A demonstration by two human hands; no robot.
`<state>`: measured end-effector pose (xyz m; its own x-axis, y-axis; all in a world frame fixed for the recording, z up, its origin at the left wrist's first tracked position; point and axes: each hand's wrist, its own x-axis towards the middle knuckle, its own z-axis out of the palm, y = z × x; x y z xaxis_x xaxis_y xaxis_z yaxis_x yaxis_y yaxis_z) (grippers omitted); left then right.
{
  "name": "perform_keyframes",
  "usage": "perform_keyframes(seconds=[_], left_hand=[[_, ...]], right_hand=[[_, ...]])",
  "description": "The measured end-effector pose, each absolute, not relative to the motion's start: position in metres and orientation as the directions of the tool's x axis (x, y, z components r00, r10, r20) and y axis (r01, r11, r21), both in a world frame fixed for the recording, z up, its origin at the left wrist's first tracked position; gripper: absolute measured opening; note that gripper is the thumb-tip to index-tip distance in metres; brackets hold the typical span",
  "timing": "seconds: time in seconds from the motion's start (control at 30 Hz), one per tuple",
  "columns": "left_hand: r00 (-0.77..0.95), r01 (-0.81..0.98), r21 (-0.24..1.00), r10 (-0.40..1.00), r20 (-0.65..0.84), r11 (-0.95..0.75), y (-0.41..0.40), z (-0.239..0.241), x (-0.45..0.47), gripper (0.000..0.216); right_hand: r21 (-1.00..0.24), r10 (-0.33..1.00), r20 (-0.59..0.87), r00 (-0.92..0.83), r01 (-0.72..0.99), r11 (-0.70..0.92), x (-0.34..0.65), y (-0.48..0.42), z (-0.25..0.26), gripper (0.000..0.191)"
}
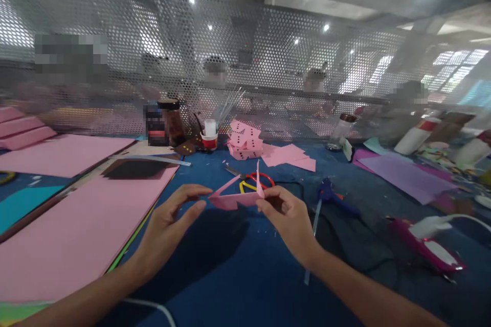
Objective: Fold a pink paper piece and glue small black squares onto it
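A folded pink paper piece [235,197] hangs just above the blue table [245,265]. My right hand [286,214] pinches its right end, fingers closed on it. My left hand [174,217] is at its left end, fingers curved and apart, thumb and forefinger tips close to the paper; whether they touch it I cannot tell. Right behind the paper lie scissors [256,182] with red and yellow handles.
Large pink sheets [80,219] cover the left of the table. A pile of pink dotted paper pieces [245,144], a jar [172,121] and a small cup [209,138] stand at the back. A blue glue gun [335,195] and a pink one [429,245] lie right. A perforated metal screen [245,61] closes the far edge.
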<state>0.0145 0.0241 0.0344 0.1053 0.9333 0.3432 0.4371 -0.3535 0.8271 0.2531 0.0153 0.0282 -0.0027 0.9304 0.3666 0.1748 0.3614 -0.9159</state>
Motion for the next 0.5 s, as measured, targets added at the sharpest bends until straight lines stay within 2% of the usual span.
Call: perform_keyframes(seconds=[0.1,0.17,0.37,0.5], left_hand=[[0.163,0.398,0.833,0.923,0.349,-0.385,0.011,0.043,0.025,0.025],[0.176,0.361,0.857,0.929,0.325,-0.368,0.002,0.049,0.033,0.027],[0.127,0.26,0.913,0.949,0.29,-0.314,-0.012,0.058,0.049,0.03],[0.112,0.197,0.942,0.961,0.252,-0.27,-0.013,0.056,0.054,0.023]], right_hand=[[-0.778,0.82,0.569,-0.055,0.286,0.559,0.249,0.006,0.033,0.006],[-0.697,0.758,0.64,-0.125,0.32,0.641,0.246,0.001,0.034,0.011],[-0.473,0.64,0.675,-0.368,0.45,0.758,0.245,-0.007,0.03,0.019],[-0.365,0.593,0.657,-0.465,0.492,0.79,0.246,-0.009,0.028,0.019]])
